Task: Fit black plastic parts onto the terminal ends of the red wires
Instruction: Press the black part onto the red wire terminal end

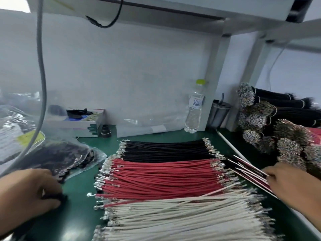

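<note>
A flat row of red wires [161, 176] with metal terminals at both ends lies on the green mat, between a row of black wires [165, 150] and a row of white wires [182, 218]. My left hand [29, 193] is at the lower left, its fingers curled round small black plastic parts [55, 196]. A clear bag of more black parts [57, 157] lies just behind it. My right hand [293, 185] is at the right end of the rows and holds a fanned bunch of red and black wires [248, 168].
Tied bundles of terminated wires [271, 129] are stacked at the right. A water bottle [194, 108], a dark cup [219, 113] and a white box [81, 122] stand along the back wall. A grey cable [41, 66] hangs at the left.
</note>
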`<action>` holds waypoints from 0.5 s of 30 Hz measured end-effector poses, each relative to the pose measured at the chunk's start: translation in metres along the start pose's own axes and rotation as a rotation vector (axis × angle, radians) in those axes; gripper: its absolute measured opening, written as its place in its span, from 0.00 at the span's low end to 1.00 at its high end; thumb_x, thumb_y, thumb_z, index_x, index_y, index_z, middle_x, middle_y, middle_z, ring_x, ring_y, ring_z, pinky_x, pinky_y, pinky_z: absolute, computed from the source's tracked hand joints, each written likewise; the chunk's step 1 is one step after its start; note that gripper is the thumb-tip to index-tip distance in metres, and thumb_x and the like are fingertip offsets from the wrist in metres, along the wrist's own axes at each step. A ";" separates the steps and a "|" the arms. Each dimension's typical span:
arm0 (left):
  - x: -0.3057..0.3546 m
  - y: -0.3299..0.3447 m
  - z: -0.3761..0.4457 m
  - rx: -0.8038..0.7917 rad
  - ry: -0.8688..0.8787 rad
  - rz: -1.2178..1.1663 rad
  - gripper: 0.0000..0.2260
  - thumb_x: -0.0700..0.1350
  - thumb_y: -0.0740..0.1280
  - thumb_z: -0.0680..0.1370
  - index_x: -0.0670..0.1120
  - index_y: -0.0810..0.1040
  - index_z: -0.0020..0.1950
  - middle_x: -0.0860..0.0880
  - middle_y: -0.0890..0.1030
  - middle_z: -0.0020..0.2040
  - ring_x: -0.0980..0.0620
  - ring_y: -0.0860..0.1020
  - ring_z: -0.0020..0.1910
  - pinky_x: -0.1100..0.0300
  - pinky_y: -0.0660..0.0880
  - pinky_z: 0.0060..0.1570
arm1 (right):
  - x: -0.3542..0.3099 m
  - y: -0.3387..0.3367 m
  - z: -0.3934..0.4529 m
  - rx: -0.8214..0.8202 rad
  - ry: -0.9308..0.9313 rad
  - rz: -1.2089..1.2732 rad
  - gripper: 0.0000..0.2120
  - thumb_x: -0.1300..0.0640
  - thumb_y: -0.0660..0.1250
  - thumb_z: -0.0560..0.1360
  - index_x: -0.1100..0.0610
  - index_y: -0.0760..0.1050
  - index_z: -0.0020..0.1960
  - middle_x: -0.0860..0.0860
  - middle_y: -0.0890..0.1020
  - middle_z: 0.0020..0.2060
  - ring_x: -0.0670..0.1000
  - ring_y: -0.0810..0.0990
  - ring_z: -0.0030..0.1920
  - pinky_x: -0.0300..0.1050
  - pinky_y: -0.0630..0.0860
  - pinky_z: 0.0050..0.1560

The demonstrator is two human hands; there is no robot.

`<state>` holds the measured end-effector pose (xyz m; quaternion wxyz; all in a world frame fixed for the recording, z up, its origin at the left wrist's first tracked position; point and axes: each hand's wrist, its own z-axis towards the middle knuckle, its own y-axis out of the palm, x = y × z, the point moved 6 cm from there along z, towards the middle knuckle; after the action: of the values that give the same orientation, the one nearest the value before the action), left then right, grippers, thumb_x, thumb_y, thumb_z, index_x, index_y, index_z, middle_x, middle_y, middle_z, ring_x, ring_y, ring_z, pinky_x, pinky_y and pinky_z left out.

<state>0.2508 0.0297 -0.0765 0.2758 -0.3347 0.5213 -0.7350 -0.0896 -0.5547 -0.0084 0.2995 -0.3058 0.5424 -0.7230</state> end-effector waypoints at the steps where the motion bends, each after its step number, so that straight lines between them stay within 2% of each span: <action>1: 0.005 -0.006 0.002 0.021 -0.010 -0.066 0.11 0.58 0.77 0.61 0.70 0.81 0.40 0.66 0.80 0.38 0.63 0.80 0.34 0.54 0.80 0.35 | 0.000 -0.001 -0.001 -0.019 0.035 0.018 0.10 0.56 0.66 0.76 0.46 0.84 0.52 0.45 0.75 0.40 0.48 0.78 0.43 0.50 0.78 0.50; 2: 0.021 -0.017 0.006 0.080 -0.004 -0.137 0.13 0.58 0.74 0.61 0.71 0.80 0.43 0.67 0.80 0.39 0.63 0.79 0.33 0.56 0.80 0.32 | -0.001 -0.006 -0.001 0.022 0.050 0.049 0.09 0.56 0.68 0.75 0.47 0.85 0.52 0.45 0.75 0.40 0.49 0.79 0.43 0.51 0.78 0.49; 4: 0.039 -0.037 0.007 0.172 0.002 -0.208 0.14 0.60 0.71 0.63 0.71 0.80 0.48 0.67 0.81 0.42 0.65 0.79 0.32 0.62 0.78 0.31 | -0.015 -0.031 -0.001 0.213 0.033 0.139 0.07 0.52 0.73 0.73 0.46 0.85 0.50 0.42 0.74 0.40 0.49 0.79 0.42 0.50 0.79 0.42; 6: 0.058 -0.055 0.005 0.299 0.022 -0.234 0.12 0.62 0.67 0.70 0.69 0.81 0.53 0.64 0.82 0.48 0.65 0.80 0.37 0.64 0.79 0.33 | -0.064 -0.068 0.000 0.336 -0.112 0.261 0.05 0.46 0.72 0.72 0.41 0.84 0.47 0.36 0.76 0.41 0.40 0.78 0.40 0.39 0.75 0.36; 7: 0.068 -0.062 0.000 0.352 0.036 -0.266 0.11 0.62 0.65 0.74 0.67 0.81 0.55 0.63 0.82 0.53 0.65 0.81 0.41 0.62 0.80 0.39 | -0.097 -0.083 0.004 0.335 -0.212 0.355 0.05 0.45 0.70 0.72 0.40 0.83 0.46 0.33 0.77 0.41 0.37 0.78 0.42 0.35 0.73 0.38; 9: 0.093 -0.072 -0.004 0.433 0.026 -0.304 0.13 0.61 0.60 0.80 0.65 0.81 0.58 0.63 0.81 0.59 0.66 0.81 0.49 0.64 0.78 0.47 | -0.166 -0.099 0.015 0.246 -0.394 0.515 0.06 0.45 0.68 0.75 0.39 0.83 0.49 0.33 0.80 0.44 0.35 0.78 0.46 0.38 0.75 0.47; 11: 0.117 -0.077 -0.010 0.474 0.021 -0.365 0.16 0.64 0.56 0.82 0.63 0.81 0.60 0.65 0.82 0.59 0.67 0.80 0.52 0.68 0.76 0.47 | -0.230 -0.097 0.030 0.125 -0.496 0.561 0.08 0.48 0.69 0.77 0.42 0.83 0.54 0.37 0.82 0.49 0.39 0.79 0.50 0.44 0.76 0.54; 13: 0.133 -0.077 -0.016 0.504 -0.004 -0.499 0.13 0.64 0.61 0.81 0.63 0.82 0.58 0.62 0.85 0.50 0.65 0.82 0.41 0.69 0.77 0.37 | -0.278 -0.083 0.043 0.024 -0.520 0.554 0.12 0.48 0.68 0.79 0.45 0.82 0.61 0.43 0.83 0.57 0.46 0.80 0.57 0.45 0.75 0.60; 15: 0.139 -0.070 -0.017 0.545 -0.008 -0.562 0.05 0.54 0.71 0.79 0.64 0.84 0.53 0.60 0.85 0.39 0.61 0.78 0.27 0.70 0.74 0.28 | -0.308 -0.064 0.052 -0.051 -0.523 0.523 0.15 0.47 0.67 0.79 0.47 0.80 0.65 0.47 0.82 0.62 0.51 0.78 0.63 0.47 0.73 0.61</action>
<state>0.1465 -0.0440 0.0144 0.1444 -0.3820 0.1940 -0.8920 0.1391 -0.3356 0.0295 0.5947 -0.3387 0.5253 -0.5057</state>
